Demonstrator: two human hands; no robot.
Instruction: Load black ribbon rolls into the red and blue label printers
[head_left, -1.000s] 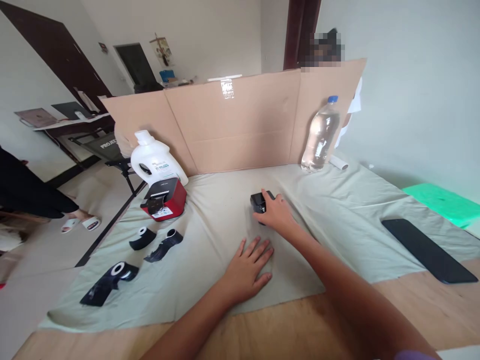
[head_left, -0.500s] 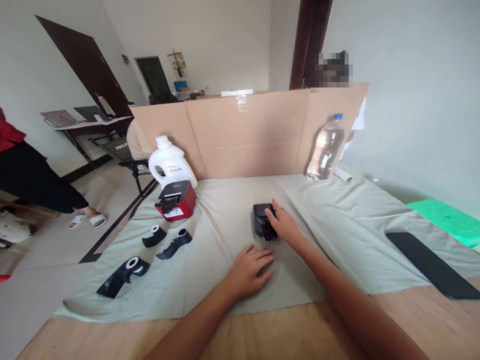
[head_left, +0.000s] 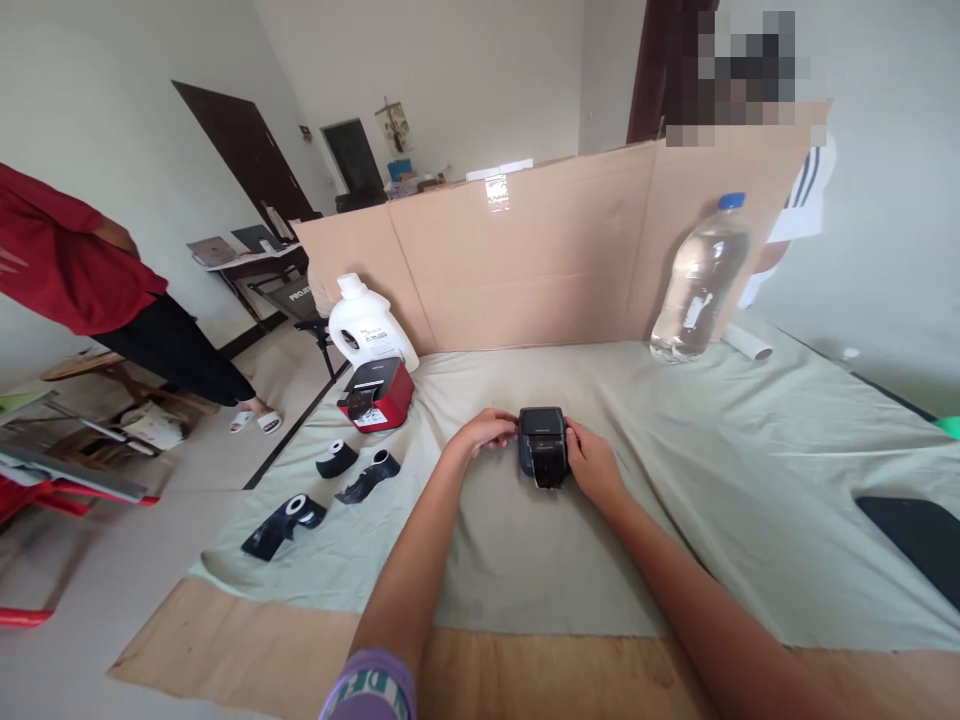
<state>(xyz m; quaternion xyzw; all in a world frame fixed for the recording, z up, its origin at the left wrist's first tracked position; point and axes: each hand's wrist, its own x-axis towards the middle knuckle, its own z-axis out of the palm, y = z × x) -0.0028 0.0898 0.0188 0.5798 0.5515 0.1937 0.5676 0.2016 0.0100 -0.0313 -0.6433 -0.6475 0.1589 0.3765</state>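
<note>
A small black label printer (head_left: 541, 422) stands on the cloth in front of me, a glossy black strip hanging from its front. My left hand (head_left: 491, 430) is closed against its left side, with some fingertips hidden. On the other side, my right hand (head_left: 592, 462) grips the printer's right edge with bent fingers. To the left sits a red and black label printer (head_left: 381, 395), also with a black strip in its front. Several rolls of black strip lie near it, including a partly unwound roll (head_left: 285, 525) and a short roll (head_left: 336, 458).
A cardboard screen (head_left: 525, 260) closes off the back. Before it stand a white jug (head_left: 373, 325) and a water bottle (head_left: 701, 280), with a white tube (head_left: 746, 340) alongside. A dark phone-like slab (head_left: 911, 540) lies at right. One person (head_left: 82, 250) stands at left; another is behind the screen.
My left hand has moved up and forward from the cloth to the black printer's left side. My right hand has shifted from its top to its right side. The view has turned left.
</note>
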